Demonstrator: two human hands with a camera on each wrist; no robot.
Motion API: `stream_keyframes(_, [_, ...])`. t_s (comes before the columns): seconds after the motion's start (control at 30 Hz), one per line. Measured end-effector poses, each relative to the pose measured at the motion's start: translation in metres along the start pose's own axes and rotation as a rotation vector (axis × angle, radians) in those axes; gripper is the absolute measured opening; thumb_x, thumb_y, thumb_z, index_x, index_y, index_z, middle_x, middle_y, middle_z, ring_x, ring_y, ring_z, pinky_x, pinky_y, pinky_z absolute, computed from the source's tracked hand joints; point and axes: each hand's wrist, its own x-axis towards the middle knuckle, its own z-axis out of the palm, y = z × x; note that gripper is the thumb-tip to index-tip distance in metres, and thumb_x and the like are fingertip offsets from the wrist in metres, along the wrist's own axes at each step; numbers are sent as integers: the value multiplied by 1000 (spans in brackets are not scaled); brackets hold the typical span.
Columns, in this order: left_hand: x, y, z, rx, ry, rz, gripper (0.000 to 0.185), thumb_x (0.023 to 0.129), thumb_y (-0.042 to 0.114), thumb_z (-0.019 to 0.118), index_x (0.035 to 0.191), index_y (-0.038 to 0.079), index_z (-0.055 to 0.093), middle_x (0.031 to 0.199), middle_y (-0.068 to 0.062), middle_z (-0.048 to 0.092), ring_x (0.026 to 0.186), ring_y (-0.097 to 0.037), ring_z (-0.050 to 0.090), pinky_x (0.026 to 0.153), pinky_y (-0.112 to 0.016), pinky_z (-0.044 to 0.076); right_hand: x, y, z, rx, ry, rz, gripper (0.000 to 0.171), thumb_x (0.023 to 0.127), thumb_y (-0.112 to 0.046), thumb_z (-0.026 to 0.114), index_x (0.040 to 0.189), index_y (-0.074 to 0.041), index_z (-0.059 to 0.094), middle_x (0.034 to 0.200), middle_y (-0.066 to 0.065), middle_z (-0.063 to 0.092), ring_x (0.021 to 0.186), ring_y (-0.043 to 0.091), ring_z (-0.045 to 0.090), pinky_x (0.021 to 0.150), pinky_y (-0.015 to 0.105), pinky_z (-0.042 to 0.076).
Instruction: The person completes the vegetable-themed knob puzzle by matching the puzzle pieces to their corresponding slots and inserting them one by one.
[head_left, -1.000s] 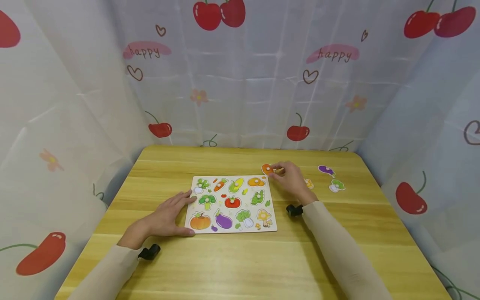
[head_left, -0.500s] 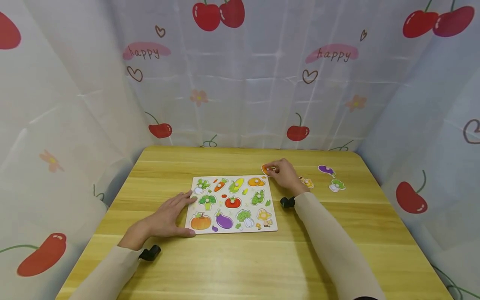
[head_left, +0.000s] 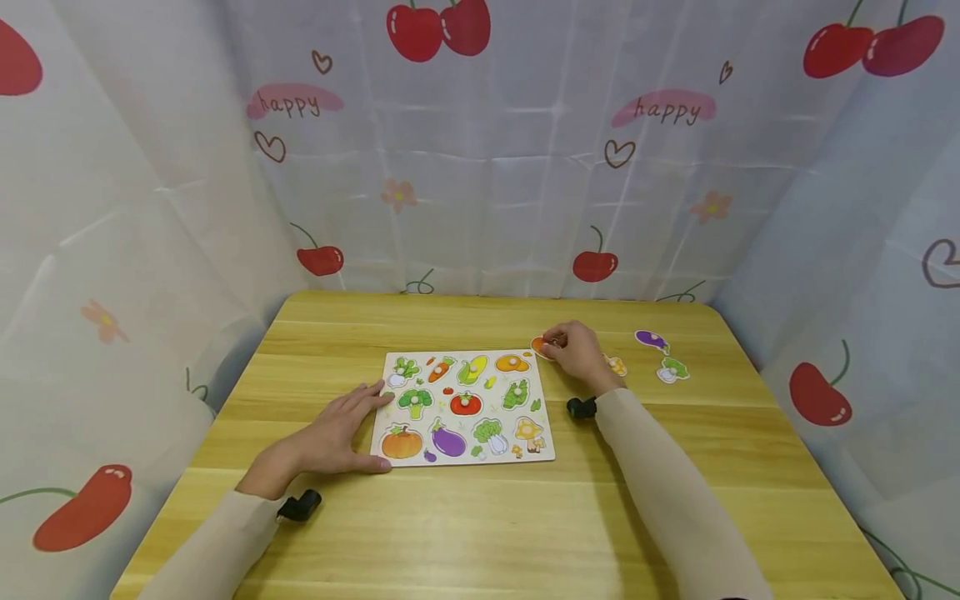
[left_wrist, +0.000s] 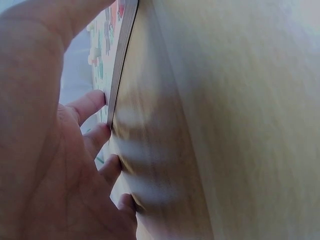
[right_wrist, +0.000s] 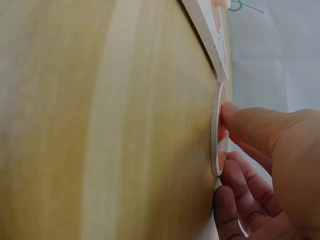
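A wooden vegetable puzzle board (head_left: 491, 423) lies on the table, with knobbed pieces in its upper rows. My left hand (head_left: 326, 433) rests at its left side, fingers spread along the edge and thumb at the near corner. Beyond the board's far right corner, my right hand (head_left: 576, 350) pinches an orange puzzle piece (right_wrist: 219, 132), partly hidden by the fingers. In the right wrist view, the thumb (right_wrist: 245, 120) lies on the piece's face while the piece is low over the table, right by the board's corner.
Right of my right hand lie a mushroom piece (head_left: 617, 366), partly covered by the hand, an eggplant piece (head_left: 652, 340) and a leafy green vegetable piece (head_left: 672, 370). A cherry-print curtain (head_left: 480, 208) encloses the table (head_left: 465, 533) at the back and sides.
My right hand reached a little left over the orange piece, took it by its middle, and has shifted it slightly right and nearer. The left hand and board have stayed in place.
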Motion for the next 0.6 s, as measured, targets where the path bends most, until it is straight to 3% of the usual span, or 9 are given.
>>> stream_keyframes(0.17, [1, -1, 0, 0, -7, 3, 115, 91, 65, 95, 177, 6, 46, 193, -24, 28, 176, -61, 25, 136, -85, 25, -6, -8, -3, -19, 10, 60, 19, 112, -18, 82, 121, -3, 87, 120, 19, 77, 104, 31, 68, 94, 43, 57])
stream_keyframes(0.43, [1, 0, 0, 2, -11, 3, 115, 91, 65, 95, 178, 7, 45, 193, -23, 27, 176, -61, 24, 136, -85, 25, -6, -4, -5, -25, 14, 72, 17, 114, -18, 79, 121, -4, 87, 115, 16, 82, 98, 26, 68, 90, 38, 57])
stream_keyframes(0.6, [0, 1, -2, -3, -12, -5, 115, 92, 65, 94, 178, 8, 44, 193, -22, 27, 176, -60, 25, 137, -85, 25, -10, -6, -7, -12, 36, 59, 17, 114, -18, 79, 121, -4, 87, 116, 18, 83, 100, 29, 71, 90, 41, 59])
